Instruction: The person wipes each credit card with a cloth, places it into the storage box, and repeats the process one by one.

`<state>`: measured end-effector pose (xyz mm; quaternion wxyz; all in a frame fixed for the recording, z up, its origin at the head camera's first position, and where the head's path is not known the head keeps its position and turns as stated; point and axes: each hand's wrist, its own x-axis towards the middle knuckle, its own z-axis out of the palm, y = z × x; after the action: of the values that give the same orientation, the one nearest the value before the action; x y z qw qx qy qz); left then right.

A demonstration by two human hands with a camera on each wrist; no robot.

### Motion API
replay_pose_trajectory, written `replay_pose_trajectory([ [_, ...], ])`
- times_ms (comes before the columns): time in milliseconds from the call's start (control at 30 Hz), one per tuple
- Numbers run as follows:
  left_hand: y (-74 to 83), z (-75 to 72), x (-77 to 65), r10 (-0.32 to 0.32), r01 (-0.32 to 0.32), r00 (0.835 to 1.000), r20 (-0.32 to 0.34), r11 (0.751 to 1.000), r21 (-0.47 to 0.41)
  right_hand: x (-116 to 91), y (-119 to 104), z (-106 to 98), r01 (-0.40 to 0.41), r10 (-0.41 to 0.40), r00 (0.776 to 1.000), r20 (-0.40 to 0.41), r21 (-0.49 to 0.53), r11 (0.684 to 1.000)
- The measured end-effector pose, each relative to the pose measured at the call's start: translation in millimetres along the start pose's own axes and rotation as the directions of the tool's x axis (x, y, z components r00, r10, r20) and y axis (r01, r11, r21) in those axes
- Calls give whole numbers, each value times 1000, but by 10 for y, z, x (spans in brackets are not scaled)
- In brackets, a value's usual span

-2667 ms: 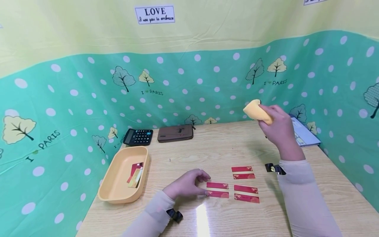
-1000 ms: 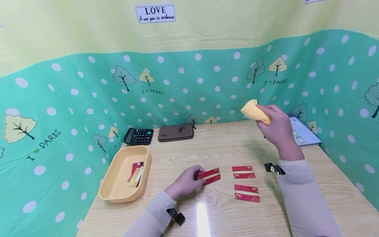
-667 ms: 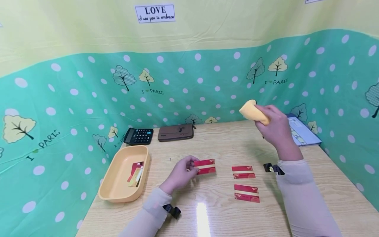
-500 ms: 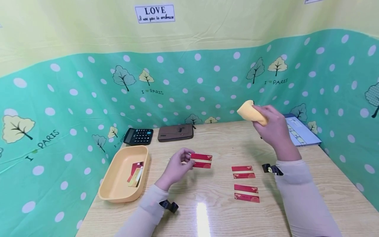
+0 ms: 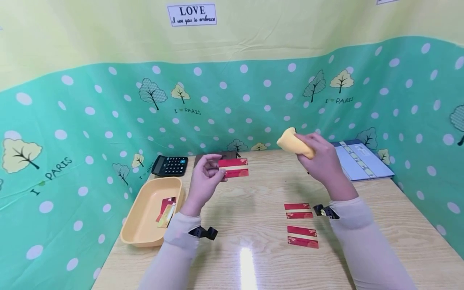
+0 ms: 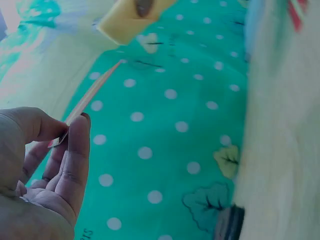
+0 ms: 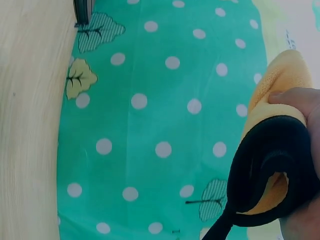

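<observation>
The worktop (image 5: 282, 270) carries a folder (image 5: 373, 161) at far right and a tray (image 5: 145, 213) at left. Above it, the right hand (image 5: 324, 161) curls its fingers round a yellow cloth (image 5: 294, 143). The left hand (image 5: 203, 179) pinches a red card (image 5: 233, 168) between thumb and fingers — raised clear of the surface. Two matching cards (image 5: 302, 236) lie flat — one behind the other — near the right sleeve (image 5: 362, 237).

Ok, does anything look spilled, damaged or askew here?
Nothing looks spilled or damaged. Only the cards in the orange tray look askew: they overlap at different angles, while the two red cards on the table lie flat and roughly aligned.
</observation>
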<state>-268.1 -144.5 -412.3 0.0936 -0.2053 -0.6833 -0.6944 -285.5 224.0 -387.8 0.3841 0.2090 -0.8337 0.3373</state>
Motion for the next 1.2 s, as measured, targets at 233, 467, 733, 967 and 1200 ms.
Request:
replay_pose_trajectory([
  [233,145,82,67,28,-29,999,-26,998,-49,-7,-85,92,67,-67,998,-9,22,998],
  [467,172,96,71,-2,1,1000,-21,998,-56,-3,-236,153,103,-102,995,-20,41,994],
  [733,72,177,82,-53,54,998,19,996,-72,-36,-364,279,140,-142,990,26,58,988],
  [967,29,238,83,-59,62,998,35,995,-84,-73,-464,336,153,-159,985,68,76,985],
  [1200,-1,296,66,-43,47,996,72,997,-54,-128,-570,419,172,-180,974,139,69,983],
])
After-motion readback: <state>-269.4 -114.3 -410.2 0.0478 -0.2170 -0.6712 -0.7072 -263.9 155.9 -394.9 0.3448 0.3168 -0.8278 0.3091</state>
